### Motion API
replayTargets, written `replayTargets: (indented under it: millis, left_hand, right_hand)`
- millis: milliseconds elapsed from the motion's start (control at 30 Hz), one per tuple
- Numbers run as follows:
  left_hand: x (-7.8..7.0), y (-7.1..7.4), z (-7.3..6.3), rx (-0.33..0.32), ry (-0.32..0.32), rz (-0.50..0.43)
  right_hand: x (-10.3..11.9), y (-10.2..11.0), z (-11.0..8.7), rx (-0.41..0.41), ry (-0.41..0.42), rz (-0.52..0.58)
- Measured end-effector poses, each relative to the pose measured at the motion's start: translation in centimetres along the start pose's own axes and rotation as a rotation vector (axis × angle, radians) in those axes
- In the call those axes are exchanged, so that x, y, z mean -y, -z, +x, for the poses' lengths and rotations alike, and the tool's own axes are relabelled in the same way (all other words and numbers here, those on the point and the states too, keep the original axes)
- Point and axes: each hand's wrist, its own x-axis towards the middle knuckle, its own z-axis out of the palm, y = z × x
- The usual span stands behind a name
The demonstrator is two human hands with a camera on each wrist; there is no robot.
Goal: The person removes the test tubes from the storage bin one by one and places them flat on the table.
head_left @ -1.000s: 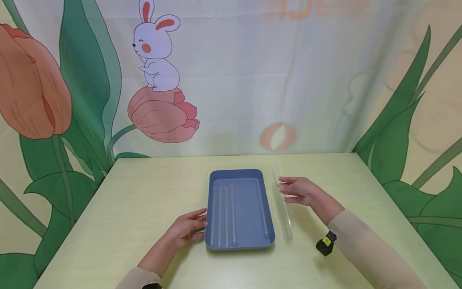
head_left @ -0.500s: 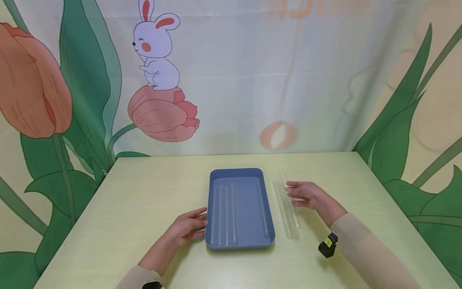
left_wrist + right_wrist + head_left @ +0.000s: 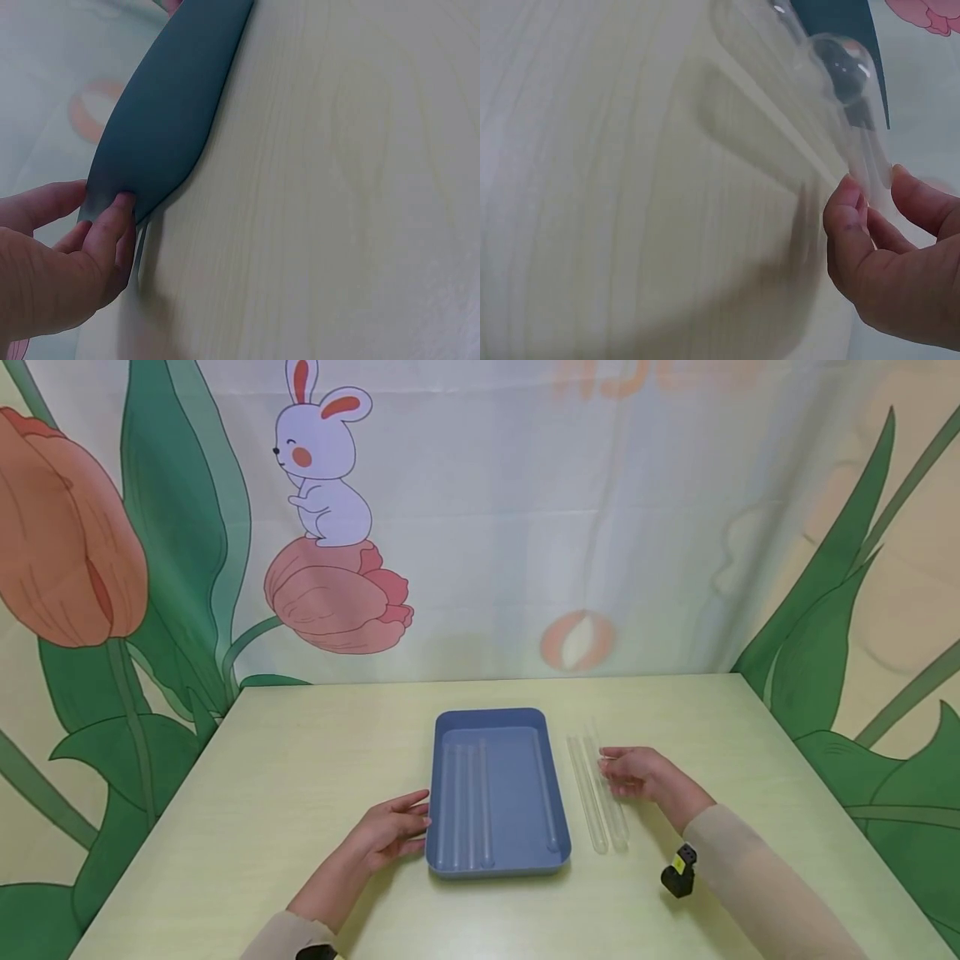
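Note:
A shallow blue-grey tray lies lengthwise on the table. Inside it, several clear test tubes lie side by side at the left and a single test tube lies along the right wall. My left hand touches the tray's left outer wall with its fingertips, as the left wrist view also shows. To the tray's right, a clear test tube lies on the table. Just beside it my right hand pinches another clear test tube between thumb and fingers, with its rounded end toward the wrist camera.
The pale wood-grain table reaches back to a printed cloth with a rabbit and tulips. A small black camera hangs at the right wrist.
My right hand has moved right and slightly nearer with the pinched test tube, and a gap now shows between it and the tube lying by the tray. My left hand stays put.

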Motion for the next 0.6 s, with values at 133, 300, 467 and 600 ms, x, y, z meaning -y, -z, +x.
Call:
replayTargets:
  millis: [133,300,467,600]
  left_hand:
    - [0.12,0.08,0.05,0.008,-0.006,0.000]
    - [0.22,0.09,0.07,0.011,-0.008,0.005]
    - [0.15,0.04,0.05,0.002,-0.004,0.008]
    - [0.09,0.04,0.04,-0.004,-0.002,0.008]
  right_hand:
    - [-0.17,-0.23,0.21,-0.022,-0.019,0.007]
    - [-0.24,-0.39,0.25,-0.034,-0.035,0.021]
    - [-0.34,-0.60,0.30,-0.035,-0.023,-0.009]
    - [-0.47,-0.88,0.46,-0.050,-0.016,-0.028]
